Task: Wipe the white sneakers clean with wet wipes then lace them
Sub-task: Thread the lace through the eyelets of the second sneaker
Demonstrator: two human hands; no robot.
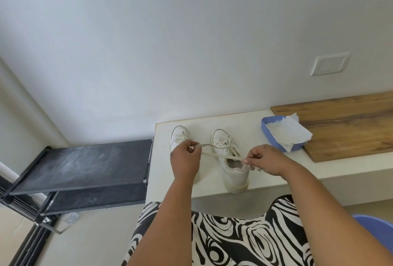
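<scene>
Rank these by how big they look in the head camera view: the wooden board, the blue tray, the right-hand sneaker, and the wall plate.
1. wooden board, though the frame edge cuts it off
2. blue tray and right-hand sneaker: too alike to rank, and the sneaker lies nearer the camera
3. wall plate, clearly smallest, though farther away

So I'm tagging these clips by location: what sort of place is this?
Probably a home entryway or utility corner. A dark shoe rack stands beside a white ledge against a plain wall with a switch plate, and a plastic tub of wipes sits there.
</scene>
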